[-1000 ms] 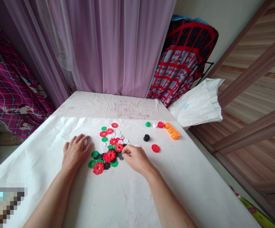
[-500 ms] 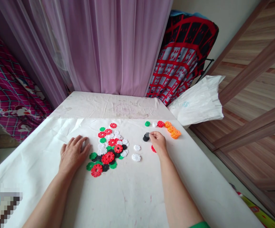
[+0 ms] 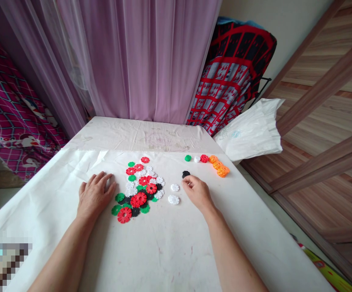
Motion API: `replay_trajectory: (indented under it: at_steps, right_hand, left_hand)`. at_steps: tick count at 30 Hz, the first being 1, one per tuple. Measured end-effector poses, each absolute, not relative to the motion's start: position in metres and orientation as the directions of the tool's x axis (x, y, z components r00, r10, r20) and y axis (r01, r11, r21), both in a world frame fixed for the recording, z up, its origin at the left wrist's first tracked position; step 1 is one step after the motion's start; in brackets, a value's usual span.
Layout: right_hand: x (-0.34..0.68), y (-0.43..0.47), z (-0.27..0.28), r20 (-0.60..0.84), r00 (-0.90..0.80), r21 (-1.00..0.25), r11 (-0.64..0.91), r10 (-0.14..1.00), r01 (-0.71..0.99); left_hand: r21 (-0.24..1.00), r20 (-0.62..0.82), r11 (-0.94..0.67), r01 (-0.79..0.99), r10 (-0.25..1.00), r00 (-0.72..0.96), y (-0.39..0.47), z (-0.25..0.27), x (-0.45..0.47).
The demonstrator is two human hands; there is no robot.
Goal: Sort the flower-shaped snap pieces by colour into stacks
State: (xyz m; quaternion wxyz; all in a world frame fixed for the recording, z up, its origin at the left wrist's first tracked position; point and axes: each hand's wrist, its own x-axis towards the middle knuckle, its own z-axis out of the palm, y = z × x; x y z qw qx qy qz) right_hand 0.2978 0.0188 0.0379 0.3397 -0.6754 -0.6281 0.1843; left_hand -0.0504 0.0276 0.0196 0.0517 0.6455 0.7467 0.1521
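Observation:
My left hand (image 3: 96, 190) lies flat on the white-covered table with its fingers spread, holding nothing. Just to its right spreads a loose pile of red, white, green and black notched plastic discs; a large red disc (image 3: 124, 215) marks its near end. My right hand (image 3: 197, 194) has its fingers pinched together beside a small stack of black discs (image 3: 186, 174). Whether anything is between those fingertips is hidden. White discs (image 3: 173, 199) lie left of this hand, with another white disc (image 3: 175, 187) just behind them.
Along the back right sit a green stack (image 3: 188, 158), a white stack (image 3: 197, 159), a red stack (image 3: 204, 158) and orange discs (image 3: 219, 165). A white bag (image 3: 250, 129) stands at the table's right edge. Purple curtains (image 3: 145, 61) hang behind the table (image 3: 151, 259).
My right hand has moved slightly left and nearer to me, from the top of the black stack to its near side. It now covers the red disc's spot. My left hand has stayed put.

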Motion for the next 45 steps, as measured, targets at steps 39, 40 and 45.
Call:
replay_trajectory:
  at_steps: [39, 40, 45]
  right_hand:
    - [0.220, 0.012, 0.045, 0.255, -0.256, -0.453, 0.349, 0.933, 0.820]
    - [0.214, 0.014, 0.046, 0.230, -0.281, -0.427, 0.356, 0.932, 0.831]
    - [0.199, 0.020, 0.044, 0.128, -0.328, -0.314, 0.352, 0.936, 0.882]
  left_hand:
    - [0.331, 0.160, 0.099, 0.939, 0.974, -0.159, 0.024, 0.018, -0.046]
    - [0.325, 0.154, 0.102, 0.940, 0.975, -0.159, 0.024, 0.018, -0.046]
    - [0.310, 0.138, 0.103, 0.945, 0.979, -0.152, 0.024, 0.020, -0.045]
